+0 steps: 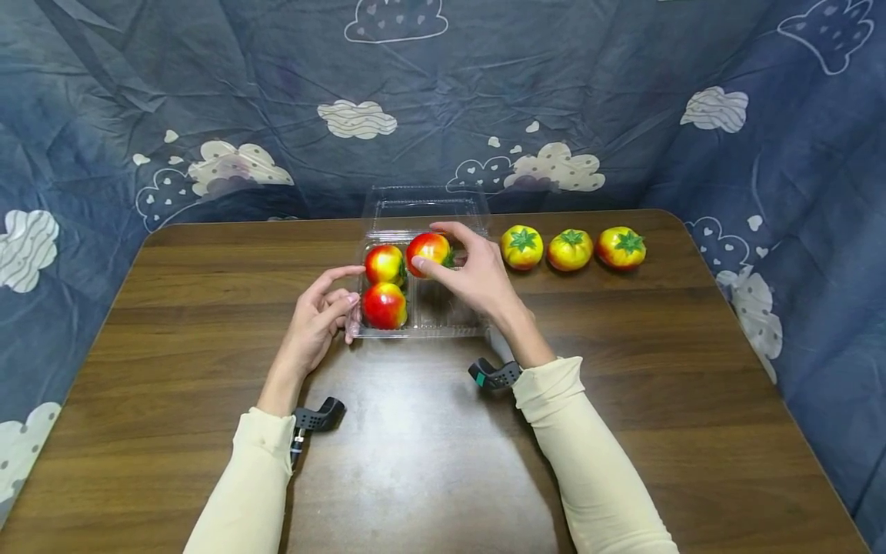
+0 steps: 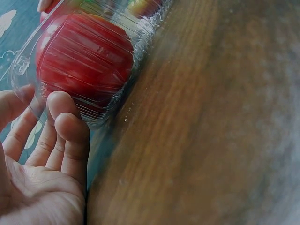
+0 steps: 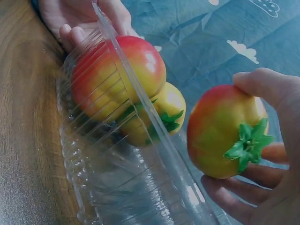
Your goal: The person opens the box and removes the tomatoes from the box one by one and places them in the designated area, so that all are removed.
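In the head view a clear plastic container (image 1: pixel 443 332) sits on the table with its lid raised at the back. Two red-and-yellow tomatoes, a front one (image 1: pixel 384 306) and a rear one (image 1: pixel 383 264), stand in its left side. My left hand (image 1: pixel 320 317) holds the container's left rim, index finger and thumb at the edge, other fingers lower down. Between the thumb and fingers of my right hand (image 1: pixel 477 271) is a third tomato (image 3: pixel 225 131), held over the rear of the container. Its green leafy top faces right in the head view.
Right of the container, three tomatoes stand in a row: one (image 1: pixel 522 247), a middle one (image 1: pixel 570 250) and an end one (image 1: pixel 621 248). The wooden table (image 1: pixel 173 369) ends at a blue cloth (image 1: pixel 277 77) with cloud patterns.
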`<state>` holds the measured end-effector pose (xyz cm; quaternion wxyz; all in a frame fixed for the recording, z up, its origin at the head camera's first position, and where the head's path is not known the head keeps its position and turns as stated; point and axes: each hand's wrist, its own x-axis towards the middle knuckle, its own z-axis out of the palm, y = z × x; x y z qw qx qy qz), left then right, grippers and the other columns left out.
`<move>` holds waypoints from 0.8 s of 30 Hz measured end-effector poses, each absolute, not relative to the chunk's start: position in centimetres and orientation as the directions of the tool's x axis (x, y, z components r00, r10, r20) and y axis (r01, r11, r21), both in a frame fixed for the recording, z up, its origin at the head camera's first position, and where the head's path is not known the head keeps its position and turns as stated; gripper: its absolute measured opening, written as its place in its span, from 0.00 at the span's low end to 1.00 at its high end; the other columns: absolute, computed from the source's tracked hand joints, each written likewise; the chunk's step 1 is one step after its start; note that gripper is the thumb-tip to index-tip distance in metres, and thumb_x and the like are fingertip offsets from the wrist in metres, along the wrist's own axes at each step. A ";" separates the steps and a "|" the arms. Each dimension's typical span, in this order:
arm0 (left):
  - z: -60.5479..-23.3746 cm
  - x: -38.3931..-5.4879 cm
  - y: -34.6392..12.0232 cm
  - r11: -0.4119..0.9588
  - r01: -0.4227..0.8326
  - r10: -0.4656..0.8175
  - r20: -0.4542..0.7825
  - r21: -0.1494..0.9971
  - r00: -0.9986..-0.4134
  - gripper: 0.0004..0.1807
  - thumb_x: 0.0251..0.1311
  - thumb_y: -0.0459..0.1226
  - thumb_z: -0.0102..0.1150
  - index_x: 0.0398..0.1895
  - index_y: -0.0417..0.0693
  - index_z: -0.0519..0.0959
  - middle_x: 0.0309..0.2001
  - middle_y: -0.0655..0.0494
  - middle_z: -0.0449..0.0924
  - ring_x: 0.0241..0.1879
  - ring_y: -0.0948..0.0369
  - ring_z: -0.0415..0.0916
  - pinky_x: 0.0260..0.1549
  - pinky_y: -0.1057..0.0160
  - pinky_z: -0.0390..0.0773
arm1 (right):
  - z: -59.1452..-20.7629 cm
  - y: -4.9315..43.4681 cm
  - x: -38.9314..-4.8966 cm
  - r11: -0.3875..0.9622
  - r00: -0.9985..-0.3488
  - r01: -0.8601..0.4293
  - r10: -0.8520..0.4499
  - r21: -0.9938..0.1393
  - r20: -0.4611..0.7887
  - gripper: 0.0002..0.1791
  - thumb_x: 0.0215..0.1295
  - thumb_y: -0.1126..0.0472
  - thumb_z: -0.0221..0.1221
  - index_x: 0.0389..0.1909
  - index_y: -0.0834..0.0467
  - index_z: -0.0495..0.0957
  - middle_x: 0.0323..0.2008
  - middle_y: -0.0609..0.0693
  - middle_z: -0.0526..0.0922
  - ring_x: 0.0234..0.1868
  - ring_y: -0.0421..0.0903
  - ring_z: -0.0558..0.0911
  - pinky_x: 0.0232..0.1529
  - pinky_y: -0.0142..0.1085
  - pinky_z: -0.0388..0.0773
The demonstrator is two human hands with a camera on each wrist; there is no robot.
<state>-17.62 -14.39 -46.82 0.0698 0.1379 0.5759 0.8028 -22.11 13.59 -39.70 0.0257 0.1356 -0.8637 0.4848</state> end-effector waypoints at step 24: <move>-46.9 -17.6 -14.3 -0.311 0.052 0.267 0.140 0.949 -0.954 0.23 0.76 0.26 0.53 0.72 0.37 0.69 0.26 0.49 0.77 0.18 0.58 0.75 0.16 0.69 0.80 | -40.6 16.1 -20.2 0.507 -0.945 -0.325 -0.131 -0.798 0.301 0.34 0.60 0.41 0.73 0.66 0.45 0.77 0.59 0.45 0.82 0.55 0.45 0.78 0.54 0.51 0.80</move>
